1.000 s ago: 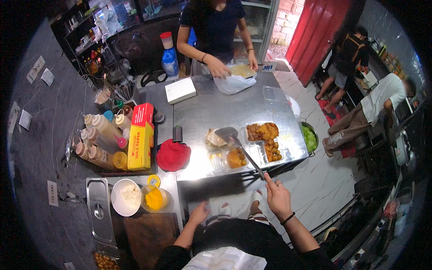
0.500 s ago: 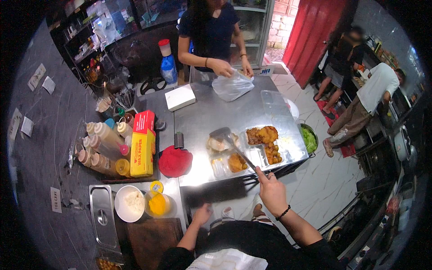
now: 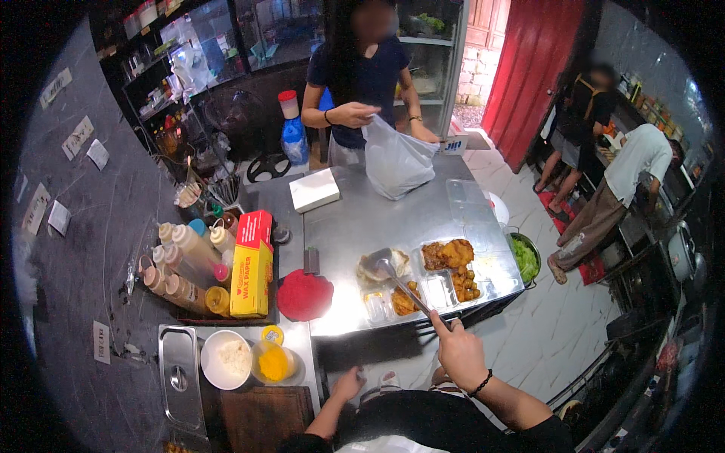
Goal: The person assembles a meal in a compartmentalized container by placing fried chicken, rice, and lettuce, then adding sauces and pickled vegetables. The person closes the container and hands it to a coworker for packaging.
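Note:
My right hand is closed around the handle of a metal turner. Its blade rests against a fried egg in a clear compartment food tray on the steel table. Browned fried food fills another part of that tray. Close by on the right, a second clear tray holds a fried, sauced piece and small round brown balls. My left hand hangs low before my body, away from the table, fingers loosely bent and apart with nothing visible in them.
Across the steel table, a person handles a white plastic bag. Left are a white box, red cloth, wax paper box, squeeze bottles and white bowl. Right is a bowl of greens; two people stand beyond.
Across the table, the person has pulled the plastic bag up taller and nearer. The whole view has shifted slightly. My right hand keeps the turner at the egg.

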The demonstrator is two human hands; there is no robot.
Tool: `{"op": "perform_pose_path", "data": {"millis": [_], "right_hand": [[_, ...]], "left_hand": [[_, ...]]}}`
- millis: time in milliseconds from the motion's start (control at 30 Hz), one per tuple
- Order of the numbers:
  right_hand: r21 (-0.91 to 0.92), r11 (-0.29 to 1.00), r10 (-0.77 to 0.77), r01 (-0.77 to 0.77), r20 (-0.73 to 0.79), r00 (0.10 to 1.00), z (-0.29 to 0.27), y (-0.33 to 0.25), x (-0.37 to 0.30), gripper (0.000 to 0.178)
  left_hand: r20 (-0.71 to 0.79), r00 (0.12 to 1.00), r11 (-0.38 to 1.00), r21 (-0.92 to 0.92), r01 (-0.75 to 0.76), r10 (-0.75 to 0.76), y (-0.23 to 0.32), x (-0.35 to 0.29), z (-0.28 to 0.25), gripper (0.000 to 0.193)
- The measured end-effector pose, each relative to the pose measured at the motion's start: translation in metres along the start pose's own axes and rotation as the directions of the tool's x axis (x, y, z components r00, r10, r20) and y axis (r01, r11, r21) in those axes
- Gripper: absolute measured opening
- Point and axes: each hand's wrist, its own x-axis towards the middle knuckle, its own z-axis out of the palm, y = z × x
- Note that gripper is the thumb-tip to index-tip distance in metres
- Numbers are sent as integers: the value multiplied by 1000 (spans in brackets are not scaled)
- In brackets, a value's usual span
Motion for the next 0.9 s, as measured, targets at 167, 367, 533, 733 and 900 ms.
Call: {"op": "perform_pose_path", "data": {"millis": [167,367,533,733,900], "right_hand": [[27,1000,7,-8,20,1000,-3,1,3,55],[49,999,21,-20,-17,1000,1,3,11,48],[77,996,58,-55,-32,998,-2,10,20,38],[313,947,121,-70,-146,982,-32,26,9,35],[302,945,167,-125,-116,979,-19,39,6,33]], "left_hand": [[-32,999,999,36,-14,15,0,5,0,50],[-25,1000,1000,-13,2,-2,8,-3,-8,50],[-42,999,999,36,-25,26,2,-4,-5,48],[-18,1000,1000,-17,5,-6,-5,-3,1,48],[-2,999,999,9,-33,33,-11,0,6,49]]}}
